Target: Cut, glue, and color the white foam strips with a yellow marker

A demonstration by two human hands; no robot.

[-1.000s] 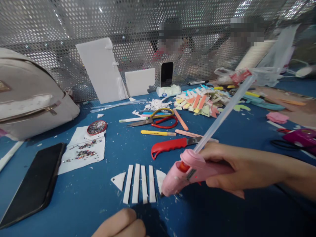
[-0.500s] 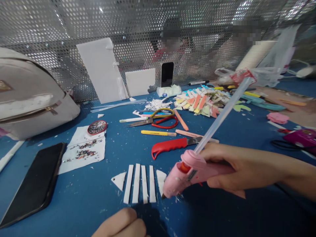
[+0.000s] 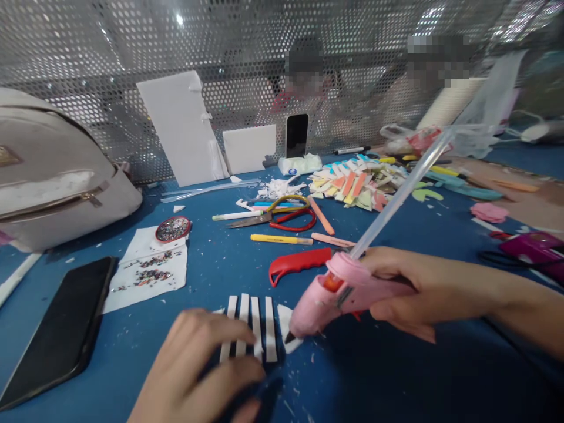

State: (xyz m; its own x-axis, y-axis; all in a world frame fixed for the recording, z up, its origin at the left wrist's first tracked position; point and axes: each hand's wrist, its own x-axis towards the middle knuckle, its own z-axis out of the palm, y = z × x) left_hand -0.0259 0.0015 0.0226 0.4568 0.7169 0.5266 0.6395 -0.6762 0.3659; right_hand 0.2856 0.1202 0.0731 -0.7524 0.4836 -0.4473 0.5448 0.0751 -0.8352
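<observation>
My right hand [image 3: 396,294] is wrapped round the handle of a pink hot glue gun [image 3: 319,302]. A long clear glue stick [image 3: 403,194] sticks up out of its back. The dark nozzle sits at a white curved piece [image 3: 284,320], seemingly touching it. My left hand [image 3: 198,364] reaches over several white strips [image 3: 270,329] lying side by side, its fingers apart and curved. Those fingertips are close to the strips; contact cannot be made out. The white triangle at the left end is mostly hidden behind the left hand.
Beyond the hands lie a red-handled cutter [image 3: 302,263], scissors [image 3: 282,214], a yellow marker [image 3: 281,239] and a heap of coloured scraps [image 3: 356,182]. On the left are a black phone [image 3: 61,329], a paper with glitter [image 3: 170,276] and a backpack [image 3: 57,170]. A purple tool [image 3: 540,252] lies right.
My left hand has risen from the front edge, opened and moved over the strips, covering the triangle. The glue gun's nozzle has shifted slightly up onto the curved piece.
</observation>
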